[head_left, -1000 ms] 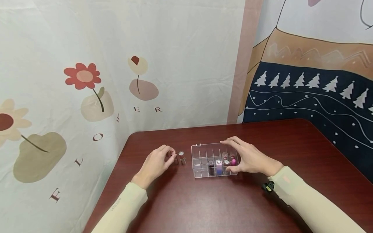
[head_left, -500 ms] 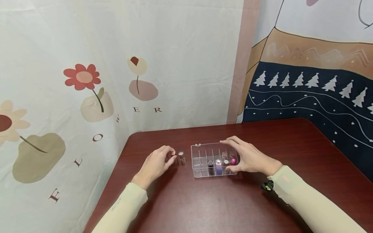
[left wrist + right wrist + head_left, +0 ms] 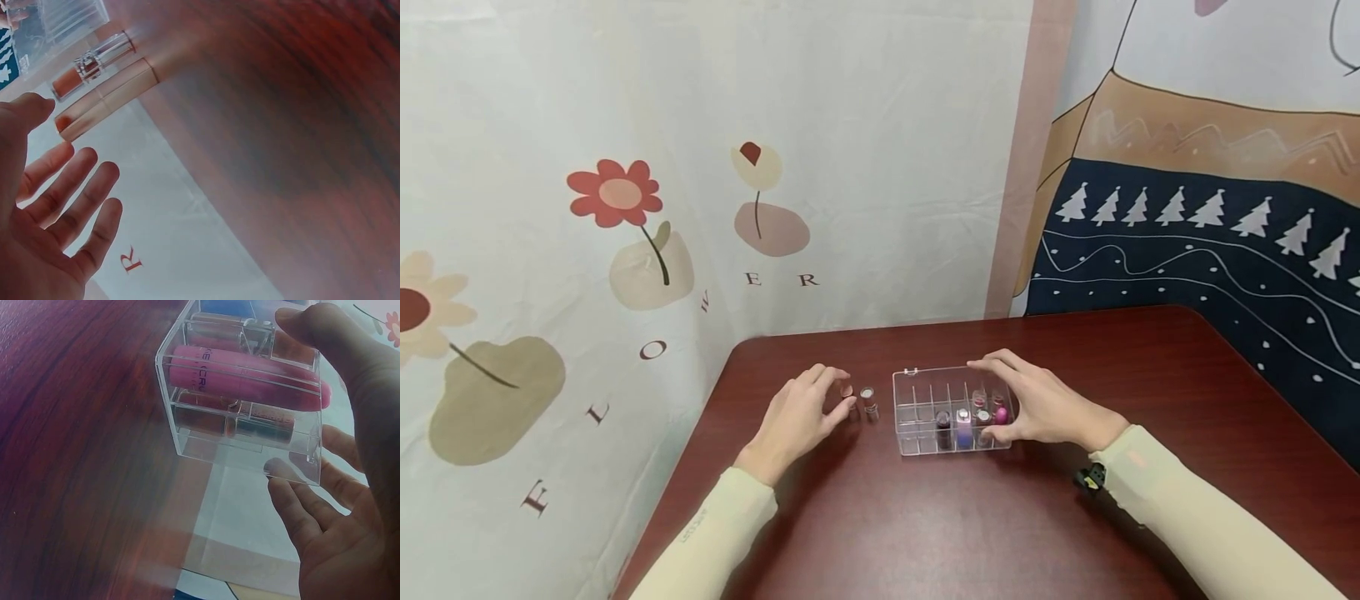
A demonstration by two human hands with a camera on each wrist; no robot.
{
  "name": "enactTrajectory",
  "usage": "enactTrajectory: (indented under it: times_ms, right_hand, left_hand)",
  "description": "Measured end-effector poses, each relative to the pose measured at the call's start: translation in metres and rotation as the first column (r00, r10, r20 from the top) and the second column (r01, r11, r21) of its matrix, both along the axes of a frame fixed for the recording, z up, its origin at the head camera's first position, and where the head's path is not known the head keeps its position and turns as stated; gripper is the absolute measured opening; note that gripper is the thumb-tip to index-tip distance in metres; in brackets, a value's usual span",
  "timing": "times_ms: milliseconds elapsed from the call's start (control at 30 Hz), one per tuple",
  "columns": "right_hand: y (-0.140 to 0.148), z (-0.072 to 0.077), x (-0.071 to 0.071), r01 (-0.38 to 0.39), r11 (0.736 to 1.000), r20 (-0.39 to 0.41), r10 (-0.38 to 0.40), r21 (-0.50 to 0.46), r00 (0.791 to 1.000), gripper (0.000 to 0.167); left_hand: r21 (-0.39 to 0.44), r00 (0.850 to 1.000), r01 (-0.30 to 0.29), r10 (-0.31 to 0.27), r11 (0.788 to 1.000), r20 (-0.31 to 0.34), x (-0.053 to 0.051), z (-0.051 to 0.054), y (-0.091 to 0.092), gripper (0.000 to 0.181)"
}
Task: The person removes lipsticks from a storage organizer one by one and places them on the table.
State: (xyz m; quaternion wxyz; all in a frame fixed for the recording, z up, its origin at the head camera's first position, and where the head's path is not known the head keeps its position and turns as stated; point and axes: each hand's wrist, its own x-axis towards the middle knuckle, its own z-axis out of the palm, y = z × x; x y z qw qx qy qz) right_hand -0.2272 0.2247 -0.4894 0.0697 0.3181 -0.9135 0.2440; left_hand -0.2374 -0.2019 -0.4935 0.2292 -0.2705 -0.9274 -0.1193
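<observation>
My left hand (image 3: 793,423) is beside two small upright lip-colour tubes on the table. Its thumb and fingers are spread around the nearer, smooth tube (image 3: 107,100), without a visible pinch. Just right of that one stands a clear-ended lip tube (image 3: 868,403) with a reddish-brown part. My right hand (image 3: 1041,406) holds the right end of a clear divided plastic box (image 3: 907,443), thumb at the front and fingers at the back. Inside are a bright pink tube (image 3: 244,378), a purple-blue tube (image 3: 964,432), a dark tube (image 3: 943,432) and others; the right hand partly covers that end.
The box stands on a dark red-brown table (image 3: 925,533), its left compartments without tubes. Behind the table hangs a pale printed cloth (image 3: 880,167) with flowers; at the right is a navy cloth (image 3: 1187,258) with white trees.
My left hand's thumb and fingertips have spread a little wider beside the smooth lip tube, and the fingers have risen slightly. My right hand and the box have stayed in place.
</observation>
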Motion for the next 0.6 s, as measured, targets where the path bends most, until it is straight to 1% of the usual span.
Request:
enactTrajectory:
  times_ms: [167,367,500,600]
  right_hand:
    - [0.000,0.000,0.000,-0.002,1.000,0.006,0.002,0.002,1.000,0.103]
    - [0.001,-0.002,-0.001,-0.013,1.000,-0.007,0.013,-0.002,1.000,0.103]
    - [0.002,-0.002,-0.002,-0.027,1.000,-0.015,0.027,-0.004,1.000,0.103]
    - [0.002,0.000,-0.001,-0.031,1.000,0.001,0.031,0.000,1.000,0.105]
  left_hand:
    - [0.008,0.998,0.021,-0.020,1.000,-0.062,0.001,0.005,0.006,0.038]
    - [0.030,0.988,0.087,-0.082,0.996,-0.134,0.006,0.011,0.021,0.034]
    - [0.027,0.979,0.134,-0.128,0.991,-0.162,0.010,0.015,0.031,0.034]
    - [0.029,0.974,0.160,-0.153,0.987,-0.166,0.013,0.017,0.038,0.035]
